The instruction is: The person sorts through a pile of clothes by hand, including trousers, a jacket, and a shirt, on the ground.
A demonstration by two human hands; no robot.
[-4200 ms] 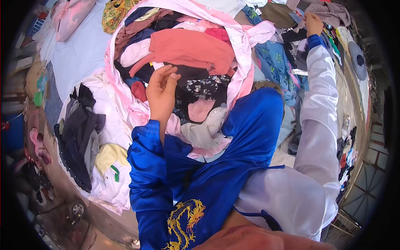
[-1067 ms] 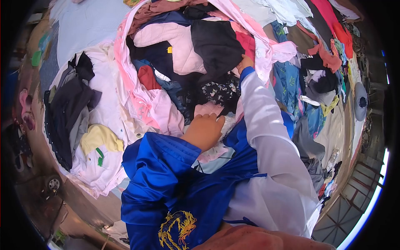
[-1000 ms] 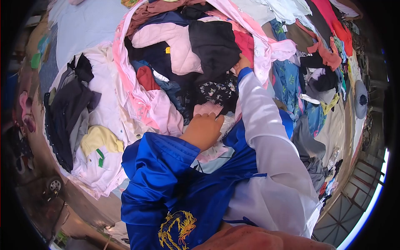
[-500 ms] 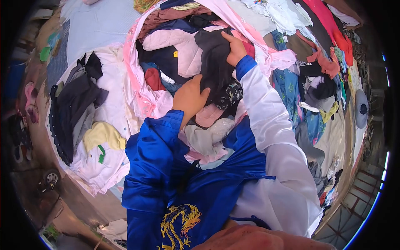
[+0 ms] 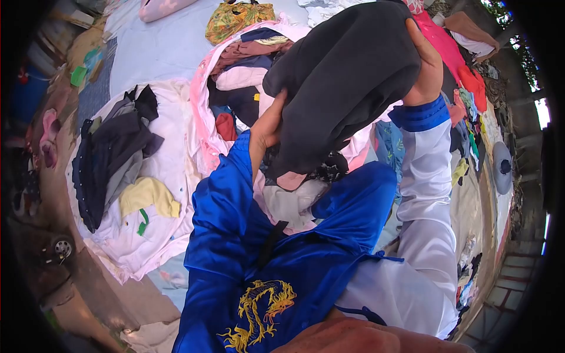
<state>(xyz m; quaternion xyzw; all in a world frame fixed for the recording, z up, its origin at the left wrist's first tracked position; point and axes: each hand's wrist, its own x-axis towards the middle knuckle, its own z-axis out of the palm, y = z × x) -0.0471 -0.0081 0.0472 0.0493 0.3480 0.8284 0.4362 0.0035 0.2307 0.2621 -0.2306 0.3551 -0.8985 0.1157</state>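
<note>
A black garment (image 5: 347, 82) is held up between my two hands, bunched and raised over the clothes heap. My left hand (image 5: 269, 125) grips its left edge, the fingertips partly hidden by the cloth. At its upper right, my right hand (image 5: 428, 66) is closed on the fabric, with the thumb in front. Below and behind lies a pink cloth bundle (image 5: 201, 112) filled with mixed clothes, among them a red piece (image 5: 225, 126) and a light pink padded piece (image 5: 240, 77). Part of that heap is hidden behind the black garment.
On the left, a pale pink cloth (image 5: 118, 250) bears dark clothes (image 5: 115, 156) and a yellow piece (image 5: 150, 197). A patterned yellow-green bundle (image 5: 238, 20) is at the top. More clothes and a grey hat (image 5: 502, 167) lie on the right.
The black garment has been lifted off the heap toward the camera and spread wider. My right hand has moved up and to the right; my left hand still grips the cloth.
</note>
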